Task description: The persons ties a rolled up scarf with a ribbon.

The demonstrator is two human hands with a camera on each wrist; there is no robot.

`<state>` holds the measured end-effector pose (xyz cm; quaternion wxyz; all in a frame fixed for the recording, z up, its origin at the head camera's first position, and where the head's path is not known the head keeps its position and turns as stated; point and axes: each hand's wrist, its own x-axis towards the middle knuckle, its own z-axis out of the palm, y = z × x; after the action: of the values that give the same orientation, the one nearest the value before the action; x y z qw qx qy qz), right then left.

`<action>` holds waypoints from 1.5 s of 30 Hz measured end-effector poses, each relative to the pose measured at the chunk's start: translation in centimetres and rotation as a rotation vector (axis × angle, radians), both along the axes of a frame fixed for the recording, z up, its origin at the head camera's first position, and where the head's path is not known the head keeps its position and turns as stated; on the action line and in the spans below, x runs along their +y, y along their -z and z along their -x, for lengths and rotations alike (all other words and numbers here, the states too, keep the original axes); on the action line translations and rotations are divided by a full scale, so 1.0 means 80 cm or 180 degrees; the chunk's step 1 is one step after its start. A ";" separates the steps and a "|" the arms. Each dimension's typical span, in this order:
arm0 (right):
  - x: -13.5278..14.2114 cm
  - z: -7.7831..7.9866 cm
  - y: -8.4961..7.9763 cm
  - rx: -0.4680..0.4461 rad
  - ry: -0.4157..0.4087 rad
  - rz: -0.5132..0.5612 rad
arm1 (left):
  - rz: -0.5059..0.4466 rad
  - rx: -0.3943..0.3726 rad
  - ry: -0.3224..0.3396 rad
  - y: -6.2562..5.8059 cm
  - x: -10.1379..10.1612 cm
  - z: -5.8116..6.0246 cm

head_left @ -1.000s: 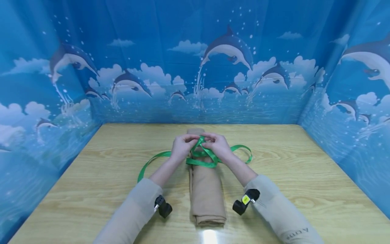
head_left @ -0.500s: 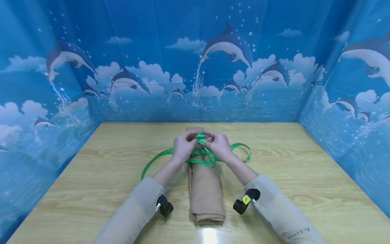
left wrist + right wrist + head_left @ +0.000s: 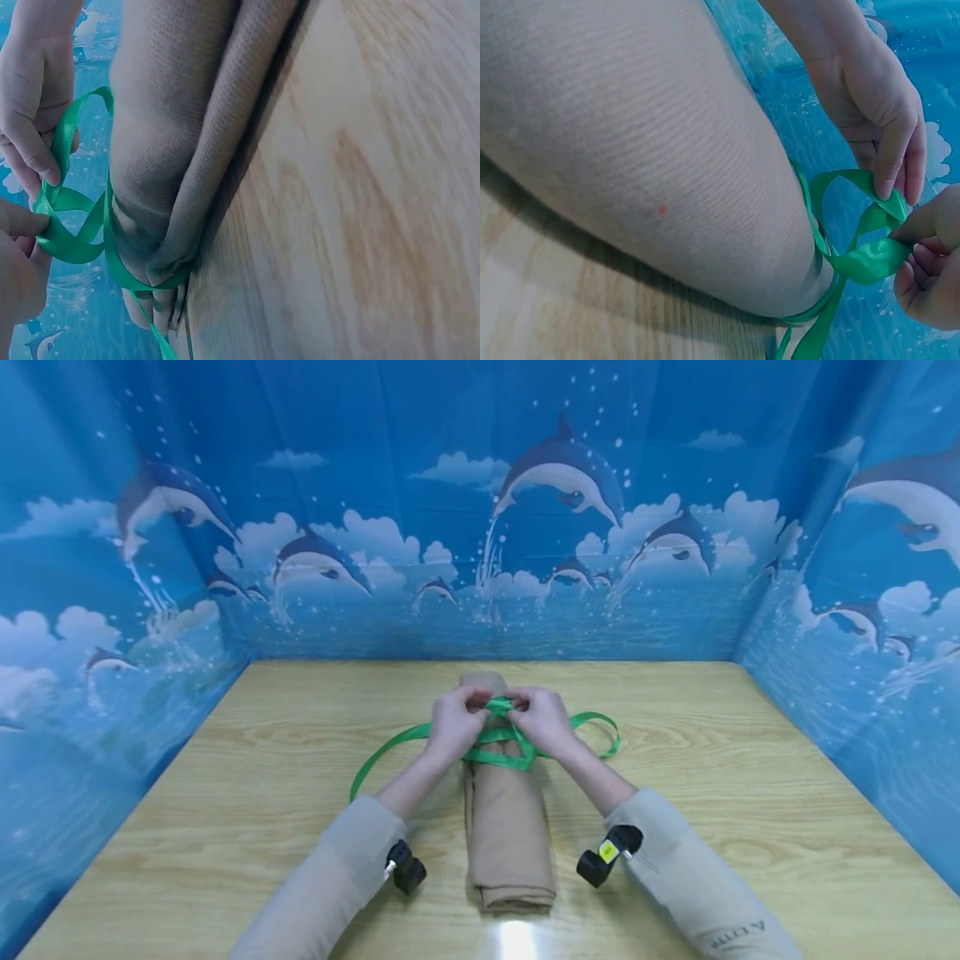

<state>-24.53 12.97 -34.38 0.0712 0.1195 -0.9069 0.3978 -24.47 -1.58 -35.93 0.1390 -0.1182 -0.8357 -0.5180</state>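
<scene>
Head view: left hand (image 3: pixel 453 722), right hand (image 3: pixel 542 720) pinch ribbon (image 3: pixel 504 761) (over rolled cloth (image 3: pixel 512 835))

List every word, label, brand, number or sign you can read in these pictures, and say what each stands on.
Dark lettering on the pale grey fabric right sleeve: possibly "A", the rest too blurred to read.
Small yellow label on the black right-wrist camera: marks too small to read.
Rolled tan knitted cloth and shiny green ribbon: no visible text.
</scene>
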 end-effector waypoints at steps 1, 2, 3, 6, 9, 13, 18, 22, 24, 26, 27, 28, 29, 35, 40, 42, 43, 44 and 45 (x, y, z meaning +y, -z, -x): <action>0.000 0.000 0.000 0.0028 -0.0034 -0.0058 | 0.0073 0.0081 0.0009 0.001 0.000 0.000; 0.001 0.000 0.000 0.0079 -0.0076 -0.0116 | 0.0146 0.0161 0.0027 0.002 0.000 -0.001; 0.001 -0.001 0.000 0.0110 -0.0109 -0.0182 | 0.0243 0.0264 0.0042 0.002 0.000 -0.002; 0.001 -0.003 0.000 0.0234 -0.0178 -0.0411 | 0.0622 0.0671 0.0092 0.002 0.000 -0.005; 0.000 -0.005 0.000 0.0298 -0.0150 -0.0538 | 0.0938 0.0941 0.0106 0.000 0.000 -0.008; 0.000 -0.009 -0.001 0.0379 -0.0103 -0.0616 | 0.1088 0.0906 0.0124 0.001 -0.001 -0.009; -0.001 -0.012 -0.004 0.0488 -0.0111 -0.0726 | 0.1165 0.0829 0.0091 0.000 -0.001 -0.008; -0.002 -0.013 -0.006 0.0514 -0.0140 -0.0837 | 0.1256 0.0995 0.0053 -0.001 -0.001 -0.007; -0.001 -0.013 -0.006 0.0527 -0.0186 -0.0881 | 0.1291 0.1115 0.0048 -0.001 -0.001 -0.007; 0.001 -0.011 -0.005 0.0513 -0.0258 -0.0883 | 0.1319 0.1221 0.0052 -0.001 -0.002 -0.007; 0.002 -0.010 -0.004 0.0470 -0.0309 -0.0859 | 0.1324 0.1247 0.0057 -0.001 -0.003 -0.006; 0.004 -0.009 -0.004 0.0397 -0.0366 -0.0814 | 0.1328 0.1256 0.0062 -0.001 -0.003 -0.006; 0.006 -0.008 -0.003 0.0309 -0.0422 -0.0766 | 0.1331 0.1261 0.0065 -0.001 -0.004 -0.006; 0.016 -0.001 0.000 -0.0572 -0.0638 -0.0142 | 0.1255 0.1267 0.0075 -0.003 -0.007 -0.006; 0.020 0.001 0.000 -0.1174 -0.0716 0.0422 | 0.1179 0.1356 0.0080 -0.001 -0.008 -0.004; 0.021 0.001 -0.001 -0.1349 -0.0704 0.0633 | 0.1162 0.1373 0.0081 -0.001 -0.007 -0.004; 0.021 0.002 -0.002 -0.1420 -0.0683 0.0739 | 0.1153 0.1372 0.0080 0.000 -0.007 -0.004; 0.021 0.002 -0.002 -0.1488 -0.0657 0.0845 | 0.1140 0.1364 0.0083 0.000 -0.007 -0.003; 0.020 0.002 -0.002 -0.1551 -0.0636 0.0956 | 0.1130 0.1356 0.0087 0.000 -0.006 -0.003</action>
<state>-24.67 14.59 -34.22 -0.1711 0.0973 -0.8120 0.5494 -24.20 -2.08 -35.90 0.2817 -0.2582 -0.8637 -0.3287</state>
